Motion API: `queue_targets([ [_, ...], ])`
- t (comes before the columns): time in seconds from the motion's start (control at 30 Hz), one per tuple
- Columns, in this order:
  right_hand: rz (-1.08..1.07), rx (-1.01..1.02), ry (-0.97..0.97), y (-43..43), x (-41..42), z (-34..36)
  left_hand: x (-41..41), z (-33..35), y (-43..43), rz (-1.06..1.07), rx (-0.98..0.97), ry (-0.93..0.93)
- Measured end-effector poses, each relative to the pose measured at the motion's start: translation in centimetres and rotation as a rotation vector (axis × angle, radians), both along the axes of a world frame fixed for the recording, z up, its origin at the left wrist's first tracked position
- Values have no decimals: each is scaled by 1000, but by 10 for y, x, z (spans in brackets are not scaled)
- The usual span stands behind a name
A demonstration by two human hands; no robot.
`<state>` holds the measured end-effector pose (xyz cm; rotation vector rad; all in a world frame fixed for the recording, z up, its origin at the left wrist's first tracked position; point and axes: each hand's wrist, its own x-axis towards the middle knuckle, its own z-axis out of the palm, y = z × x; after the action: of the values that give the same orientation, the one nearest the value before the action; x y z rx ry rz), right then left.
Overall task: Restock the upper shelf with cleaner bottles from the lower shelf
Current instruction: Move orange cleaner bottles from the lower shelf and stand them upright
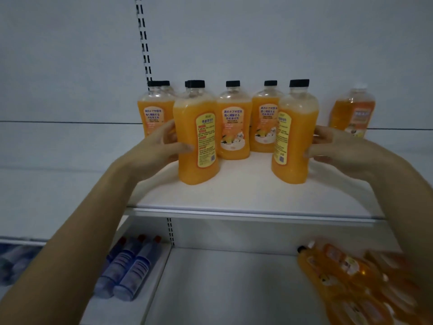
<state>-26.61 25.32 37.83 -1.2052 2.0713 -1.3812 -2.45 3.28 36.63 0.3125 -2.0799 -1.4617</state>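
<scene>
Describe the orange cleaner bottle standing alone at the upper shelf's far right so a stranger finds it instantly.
On the white upper shelf, clear plastic bottles of orange cleaner stand grouped. Beyond the right hand, at the far right, one lone orange bottle stands apart. Its cap is pale; its neighbours' are black.

back panel (257, 38): plain grey-white | slotted upright (143, 41): black slots | light: seemingly dim
</scene>
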Motion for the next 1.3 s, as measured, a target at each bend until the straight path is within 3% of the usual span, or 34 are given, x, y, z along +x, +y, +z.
queue_targets([
  [0.13, -66, 20, 82, -5, -7, -4, -1, -3, -2, 98, -39, 1],
  [0.27, -2, 89, 52, -15, -8, -1, -12, -6, 2, 284, -175, -36],
  [0.37, 173, 75, -105, -18, -12, 3, -14, -3, 6, 93, -61, -107],
  [0.5, 88, 46, 30, -33, -4, -3, -2, 0, -3, -69, 119, -121],
  [0.57, 49, 67, 85, -34, -4, -4, 2, -1, -7, -47, 102, -120],
  [0.73, 259, 38, -23, -10, -28, 5, -1, 4, -3, 198, -77, -125],
  [1.03, 15, -133, -52, -61, -47, 20, 12, 6, -9, 118, 2, -106],
  [1.3, 1, -8, 100, -84, -54, -4, 11, 6, -10, 177, -63, -75],
])
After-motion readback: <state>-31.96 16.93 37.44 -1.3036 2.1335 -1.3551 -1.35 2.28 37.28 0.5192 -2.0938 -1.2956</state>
